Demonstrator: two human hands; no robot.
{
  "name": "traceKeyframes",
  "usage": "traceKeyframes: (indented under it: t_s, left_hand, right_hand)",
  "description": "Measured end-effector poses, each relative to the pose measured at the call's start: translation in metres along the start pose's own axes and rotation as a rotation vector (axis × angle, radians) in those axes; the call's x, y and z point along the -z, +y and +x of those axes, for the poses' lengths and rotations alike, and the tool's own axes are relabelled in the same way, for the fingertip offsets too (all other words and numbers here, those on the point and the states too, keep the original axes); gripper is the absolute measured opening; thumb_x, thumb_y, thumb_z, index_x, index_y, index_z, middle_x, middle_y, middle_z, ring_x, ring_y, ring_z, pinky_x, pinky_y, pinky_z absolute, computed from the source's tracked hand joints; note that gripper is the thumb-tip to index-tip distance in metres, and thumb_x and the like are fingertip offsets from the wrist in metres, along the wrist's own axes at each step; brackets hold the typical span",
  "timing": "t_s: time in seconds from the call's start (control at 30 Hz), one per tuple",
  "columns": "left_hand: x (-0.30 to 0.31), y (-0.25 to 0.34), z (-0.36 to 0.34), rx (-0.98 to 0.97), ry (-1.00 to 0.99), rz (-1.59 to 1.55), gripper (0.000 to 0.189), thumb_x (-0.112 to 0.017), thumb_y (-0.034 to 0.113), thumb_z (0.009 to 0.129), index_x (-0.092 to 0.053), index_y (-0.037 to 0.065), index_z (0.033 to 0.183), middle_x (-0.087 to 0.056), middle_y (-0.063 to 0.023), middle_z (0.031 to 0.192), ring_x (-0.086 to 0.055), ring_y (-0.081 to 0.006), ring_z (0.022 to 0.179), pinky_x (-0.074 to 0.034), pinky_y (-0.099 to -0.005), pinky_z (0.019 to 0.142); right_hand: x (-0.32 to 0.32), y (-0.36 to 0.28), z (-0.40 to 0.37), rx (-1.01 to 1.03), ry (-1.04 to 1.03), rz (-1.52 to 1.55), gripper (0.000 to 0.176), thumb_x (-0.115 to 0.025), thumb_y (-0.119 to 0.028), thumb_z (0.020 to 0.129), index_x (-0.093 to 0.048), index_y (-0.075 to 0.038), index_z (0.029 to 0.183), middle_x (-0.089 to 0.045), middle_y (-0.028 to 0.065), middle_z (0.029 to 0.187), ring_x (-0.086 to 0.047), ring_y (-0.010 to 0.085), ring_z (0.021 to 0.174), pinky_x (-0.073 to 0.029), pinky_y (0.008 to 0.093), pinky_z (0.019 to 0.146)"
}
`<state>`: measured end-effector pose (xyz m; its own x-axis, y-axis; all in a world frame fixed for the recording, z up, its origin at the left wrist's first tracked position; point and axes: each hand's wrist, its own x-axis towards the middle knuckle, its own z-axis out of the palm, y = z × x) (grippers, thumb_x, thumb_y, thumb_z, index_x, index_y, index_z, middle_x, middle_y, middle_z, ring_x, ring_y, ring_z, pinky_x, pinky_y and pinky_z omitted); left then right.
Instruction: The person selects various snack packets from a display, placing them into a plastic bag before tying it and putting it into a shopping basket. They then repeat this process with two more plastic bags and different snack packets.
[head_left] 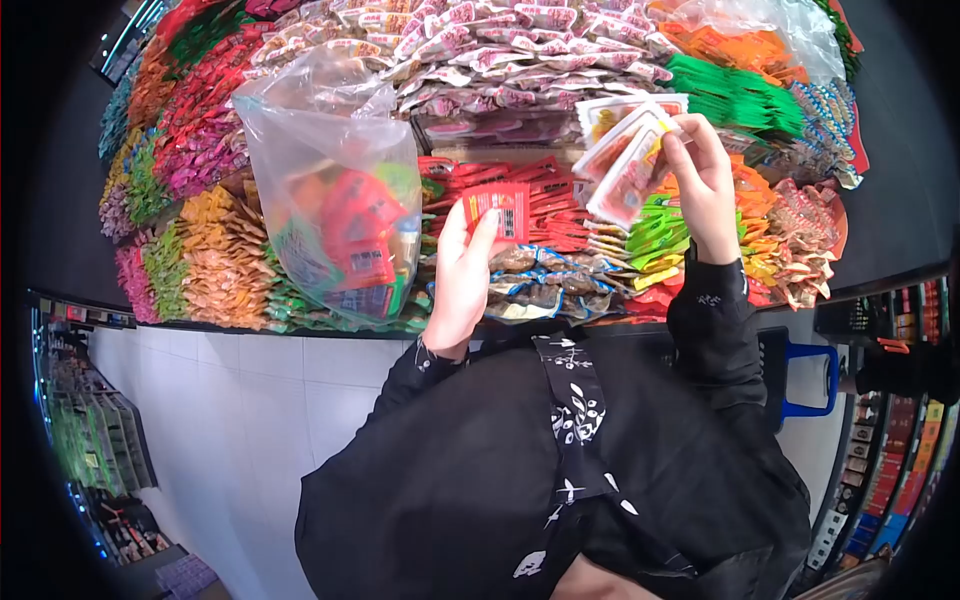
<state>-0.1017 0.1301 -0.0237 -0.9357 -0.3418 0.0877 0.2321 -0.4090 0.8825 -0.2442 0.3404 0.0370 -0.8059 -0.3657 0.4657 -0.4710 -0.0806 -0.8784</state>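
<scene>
My left hand pinches a small red snack packet between thumb and fingers, above a row of similar red packets. To the right, my raised right hand grips several clear-edged snack packets, fanned out, with reddish-brown contents. Left of my left hand, a clear plastic bag rests on the display, its top bunched up. Red, green and orange packets show through its side. My palm and curled fingers partly hide what the right hand holds.
Piles of wrapped snacks cover the display: pink-and-white packets at the back, green ones at right, orange ones at left. A second plastic bag lies back right. A blue handle and shelves stand at lower right.
</scene>
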Motion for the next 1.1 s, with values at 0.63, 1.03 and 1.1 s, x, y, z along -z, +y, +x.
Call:
traceKeyframes:
  t_s: [0.63,1.03,1.1]
  left_hand:
    - [-0.029,0.013,-0.022,0.004,-0.106,-0.151,0.055,-0.055,0.001,0.090,-0.028,0.004,0.139,-0.044,-0.0075,0.132,-0.044,-0.0153,0.123,-0.035,-0.0319,0.103]
    - [-0.014,0.112,-0.008,-0.817,0.056,1.295,0.060,-0.062,0.030,0.082,-0.042,-0.003,0.128,-0.041,-0.0239,0.127,-0.042,-0.0383,0.112,-0.033,-0.0454,0.098]
    - [-0.001,0.144,0.003,-1.027,0.038,1.256,0.054,-0.060,0.025,0.081,-0.046,-0.001,0.126,-0.047,-0.0217,0.123,-0.045,-0.0375,0.111,-0.032,-0.0460,0.099]
  right_hand:
    - [-0.111,-0.016,-0.035,0.086,-0.020,0.175,0.047,-0.066,-0.007,0.082,-0.046,-0.002,0.124,-0.051,0.0097,0.117,-0.050,0.0202,0.110,-0.037,0.0330,0.097]
    - [-0.142,-0.043,-0.001,-0.287,-0.183,0.699,0.035,-0.060,-0.009,0.089,-0.045,-0.004,0.121,-0.059,0.0061,0.108,-0.058,0.0108,0.095,-0.048,0.0263,0.082]
    - [-0.144,-0.039,0.027,-0.319,-0.222,0.815,0.032,-0.059,-0.013,0.091,-0.046,-0.004,0.119,-0.061,0.0073,0.105,-0.063,0.0119,0.089,-0.053,0.0265,0.075]
